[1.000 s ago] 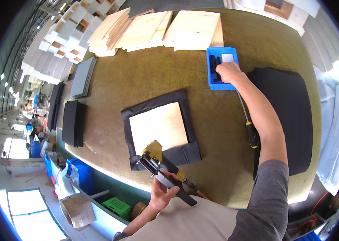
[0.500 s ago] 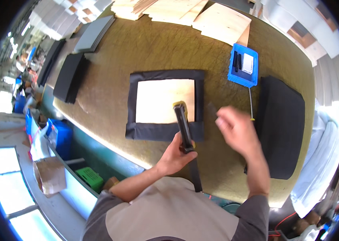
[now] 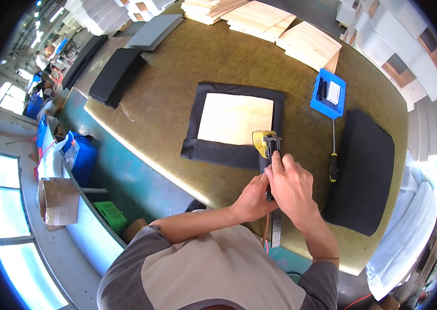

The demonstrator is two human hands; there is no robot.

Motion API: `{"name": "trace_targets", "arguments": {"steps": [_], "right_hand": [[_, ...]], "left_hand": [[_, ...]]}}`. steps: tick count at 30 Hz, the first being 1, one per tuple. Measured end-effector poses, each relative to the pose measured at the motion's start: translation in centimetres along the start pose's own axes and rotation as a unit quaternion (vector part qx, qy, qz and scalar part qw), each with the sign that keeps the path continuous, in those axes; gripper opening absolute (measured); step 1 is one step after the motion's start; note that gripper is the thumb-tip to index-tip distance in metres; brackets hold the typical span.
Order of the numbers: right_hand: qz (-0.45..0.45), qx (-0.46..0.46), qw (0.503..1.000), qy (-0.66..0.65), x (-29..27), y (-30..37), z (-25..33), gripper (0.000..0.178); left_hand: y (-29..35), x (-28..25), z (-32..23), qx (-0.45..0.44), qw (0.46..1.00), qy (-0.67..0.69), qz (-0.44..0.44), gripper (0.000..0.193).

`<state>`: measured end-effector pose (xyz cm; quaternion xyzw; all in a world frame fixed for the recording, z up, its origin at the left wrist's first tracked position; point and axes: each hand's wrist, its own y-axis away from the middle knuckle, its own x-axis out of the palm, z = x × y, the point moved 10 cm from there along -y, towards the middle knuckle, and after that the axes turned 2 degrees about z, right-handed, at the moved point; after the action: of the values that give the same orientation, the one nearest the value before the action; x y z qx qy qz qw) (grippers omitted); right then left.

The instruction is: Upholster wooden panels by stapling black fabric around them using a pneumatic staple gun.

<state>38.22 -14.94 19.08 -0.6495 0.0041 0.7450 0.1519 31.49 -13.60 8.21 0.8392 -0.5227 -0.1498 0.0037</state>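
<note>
A yellow and black staple gun [image 3: 263, 142] is held over the near right corner of a wooden panel [image 3: 235, 118]. Black fabric [image 3: 242, 89] is folded over the panel's edges as a border. My left hand [image 3: 252, 200] is closed around the staple gun's lower part. From the right, my right hand [image 3: 293, 188] presses its fingers along the gun's black magazine. Both hands overlap there, so part of the tool is hidden. An orange hose [image 3: 266, 230] hangs below the hands.
Right of the panel lie a blue bin [image 3: 328, 106] with small items, a screwdriver [image 3: 334, 160] and a stack of black sheets [image 3: 363, 175]. Plywood sheets [image 3: 260, 19] line the far edge. Black [image 3: 117, 77] and grey sheets [image 3: 155, 32] lie at the far left.
My right hand, earlier apart from the tool and blurred, has come onto the staple gun beside my left hand. The gun has turned and shifted right. The view has shifted too.
</note>
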Motion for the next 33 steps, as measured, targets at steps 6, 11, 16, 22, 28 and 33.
{"name": "trace_targets", "arguments": {"steps": [6,11,16,22,28,33], "right_hand": [[0.000,0.259,0.711,-0.653,14.2,5.1,-11.3,0.061],[0.067,0.304,0.154,-0.938,19.9,6.3,-4.9,0.070],[-0.038,0.391,0.389,-0.833,19.3,8.4,-10.9,0.072],[-0.091,0.404,0.549,-0.726,15.5,10.2,-6.5,0.054],[-0.085,0.404,0.537,-0.736,16.3,8.4,-1.5,0.053],[-0.167,0.357,0.482,-0.783,12.5,7.0,0.0,0.040]], "left_hand": [[1.1,1.1,0.3,-0.055,0.972,0.229,0.009,0.055],[0.1,1.9,-0.4,-0.042,0.943,0.328,-0.043,0.050],[7.0,2.8,0.9,-0.008,0.988,0.156,-0.008,0.074],[0.5,0.1,5.4,0.058,0.973,0.219,-0.028,0.072],[0.9,-2.9,5.5,-0.093,0.876,0.468,0.076,0.049],[-0.8,-4.8,6.1,-0.061,0.909,0.393,0.125,0.046]]}}
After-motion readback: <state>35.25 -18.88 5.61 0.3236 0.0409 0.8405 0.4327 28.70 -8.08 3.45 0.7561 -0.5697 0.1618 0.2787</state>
